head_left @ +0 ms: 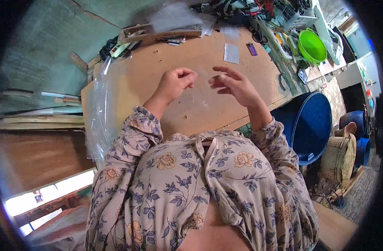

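Above the wooden tabletop (137, 83), both my hands are raised in front of my chest. My left hand (174, 85) has its thumb and fingers pinched together. Whatever it may hold is too thin and clear to make out. Apart from it, my right hand (235, 85) has its fingers spread and slightly bent, the tips blurred by motion. Between and below the hands, a faint sheen like clear plastic film (201, 98) shows against the wood; its edges cannot be told. Farther up the table lies a small flat clear packet (231, 53).
Long clear plastic sheeting (103, 102) hangs over the table's left edge. At the back stands a wooden tray (158, 33) with plastic on it. A purple item (252, 49) and scissors (260, 37) lie far right. A green basin (312, 47) and blue barrel (310, 127) stand at right.
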Tool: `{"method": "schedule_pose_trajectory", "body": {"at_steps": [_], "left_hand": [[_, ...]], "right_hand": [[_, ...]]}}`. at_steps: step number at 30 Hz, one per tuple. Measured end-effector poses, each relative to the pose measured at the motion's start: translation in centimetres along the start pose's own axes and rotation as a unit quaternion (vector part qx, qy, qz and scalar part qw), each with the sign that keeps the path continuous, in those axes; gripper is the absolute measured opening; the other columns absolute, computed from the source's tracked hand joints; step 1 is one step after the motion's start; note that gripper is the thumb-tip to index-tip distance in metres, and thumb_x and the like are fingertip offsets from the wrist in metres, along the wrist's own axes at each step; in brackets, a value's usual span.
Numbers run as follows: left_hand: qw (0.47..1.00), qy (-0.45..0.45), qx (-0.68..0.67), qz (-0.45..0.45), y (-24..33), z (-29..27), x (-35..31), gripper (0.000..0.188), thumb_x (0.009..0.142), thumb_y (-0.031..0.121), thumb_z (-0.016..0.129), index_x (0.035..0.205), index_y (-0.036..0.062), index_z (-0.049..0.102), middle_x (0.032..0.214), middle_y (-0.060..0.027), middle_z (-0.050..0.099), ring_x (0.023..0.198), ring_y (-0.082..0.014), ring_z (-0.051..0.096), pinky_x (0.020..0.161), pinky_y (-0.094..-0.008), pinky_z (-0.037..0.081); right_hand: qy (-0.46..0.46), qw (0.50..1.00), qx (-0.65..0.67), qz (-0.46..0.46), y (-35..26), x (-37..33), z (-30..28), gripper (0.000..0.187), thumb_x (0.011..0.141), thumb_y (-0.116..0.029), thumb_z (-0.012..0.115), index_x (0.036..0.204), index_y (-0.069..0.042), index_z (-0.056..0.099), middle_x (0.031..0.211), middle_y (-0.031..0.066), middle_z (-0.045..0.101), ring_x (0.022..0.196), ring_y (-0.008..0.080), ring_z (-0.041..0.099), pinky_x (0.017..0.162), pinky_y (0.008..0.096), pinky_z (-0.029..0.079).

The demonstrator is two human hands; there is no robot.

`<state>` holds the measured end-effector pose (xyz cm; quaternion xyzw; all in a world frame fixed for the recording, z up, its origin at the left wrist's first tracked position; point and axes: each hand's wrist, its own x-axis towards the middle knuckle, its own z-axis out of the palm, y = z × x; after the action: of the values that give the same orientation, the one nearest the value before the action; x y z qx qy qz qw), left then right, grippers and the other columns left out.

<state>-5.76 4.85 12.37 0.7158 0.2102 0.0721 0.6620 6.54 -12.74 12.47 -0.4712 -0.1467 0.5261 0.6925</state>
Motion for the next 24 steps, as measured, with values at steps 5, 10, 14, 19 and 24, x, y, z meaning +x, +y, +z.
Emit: {"method": "schedule_pose_trajectory", "body": {"at_steps": [5, 10, 14, 19, 24], "left_hand": [[0.998, -0.06, 0.007, 0.001, 0.3, 1.9, 1.3, 0.03, 0.08, 0.015, 0.057, 0.105, 0.0014, 0.049, 0.083, -0.0047, 0.059, 0.072, -0.0124, 0.057, 0.063, -0.0234, 0.044], [0.989, -0.108, -0.077, -0.058, -5.7, 4.9, 4.5, 0.037, 0.08, 0.01, 0.053, 0.114, 0.0026, 0.039, 0.093, -0.007, 0.057, 0.078, -0.0152, 0.058, 0.067, -0.024, 0.044], [0.991, -0.022, -0.091, -0.094, -9.3, 6.7, 7.6, 0.032, 0.079, 0.008, 0.052, 0.109, 0.0, 0.043, 0.089, -0.0067, 0.057, 0.075, -0.0155, 0.058, 0.066, -0.0248, 0.045], [0.993, 0.077, 0.08, -0.052, -11.9, 6.8, 10.0, 0.033, 0.075, 0.008, 0.057, 0.105, -0.0006, 0.046, 0.087, -0.0079, 0.057, 0.075, -0.0169, 0.058, 0.068, -0.028, 0.046], [0.927, 0.13, 0.32, 0.146, -12.9, 6.6, 10.9, 0.037, 0.07, 0.016, 0.061, 0.104, 0.0088, 0.052, 0.104, -0.0116, 0.052, 0.095, -0.0247, 0.05, 0.08, -0.0369, 0.039]], "right_hand": [[0.008, 0.926, -0.351, -0.141, 1.2, 2.6, -0.1, 0.044, 0.076, -0.003, 0.058, 0.117, -0.004, 0.042, 0.085, 0.0054, 0.058, 0.074, 0.011, 0.055, 0.062, 0.0244, 0.043], [0.253, 0.953, -0.071, -0.15, 3.1, 5.2, -2.2, 0.043, 0.073, -0.001, 0.059, 0.113, -0.004, 0.041, 0.081, 0.0041, 0.055, 0.069, 0.0116, 0.054, 0.058, 0.0236, 0.043], [0.355, 0.926, -0.034, -0.122, 5.3, 6.9, -5.6, 0.044, 0.071, -0.002, 0.061, 0.11, -0.003, 0.042, 0.082, 0.006, 0.055, 0.068, 0.0139, 0.056, 0.056, 0.024, 0.043], [0.381, 0.902, -0.192, -0.063, 6.0, 8.5, -9.6, 0.037, 0.071, -0.009, 0.064, 0.104, -0.001, 0.047, 0.084, 0.0097, 0.059, 0.071, 0.0154, 0.058, 0.059, 0.0257, 0.044], [0.397, 0.835, -0.376, -0.067, 6.5, 11.4, -13.3, 0.033, 0.07, -0.011, 0.065, 0.099, -0.001, 0.051, 0.078, 0.013, 0.061, 0.069, 0.021, 0.06, 0.063, 0.0292, 0.046]]}}
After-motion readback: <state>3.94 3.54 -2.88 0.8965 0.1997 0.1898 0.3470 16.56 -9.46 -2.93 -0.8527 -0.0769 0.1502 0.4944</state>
